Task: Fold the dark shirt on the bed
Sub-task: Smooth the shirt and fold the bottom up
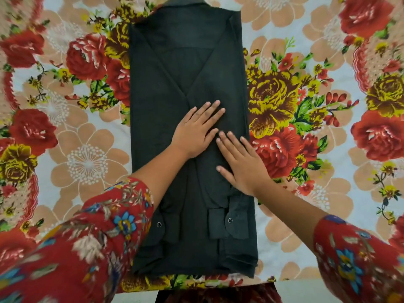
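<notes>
The dark shirt (175, 68) lies flat on the bed as a long narrow rectangle, collar at the far end. Both sides are folded inward and the sleeves run down the middle, their buttoned cuffs near the front edge. My left hand (196, 130) rests palm down on the shirt's middle with straight, spread fingers. Just to its right and slightly nearer, my right hand (240, 162) also lies flat on the cloth, fingers straight and pointing up-left. The fingertips of the two hands nearly meet.
A floral bedsheet (306, 106) with red and yellow roses covers the bed on all sides of the shirt. The bed's front edge (284, 281) runs just below the shirt's hem. My red patterned sleeves fill the lower corners.
</notes>
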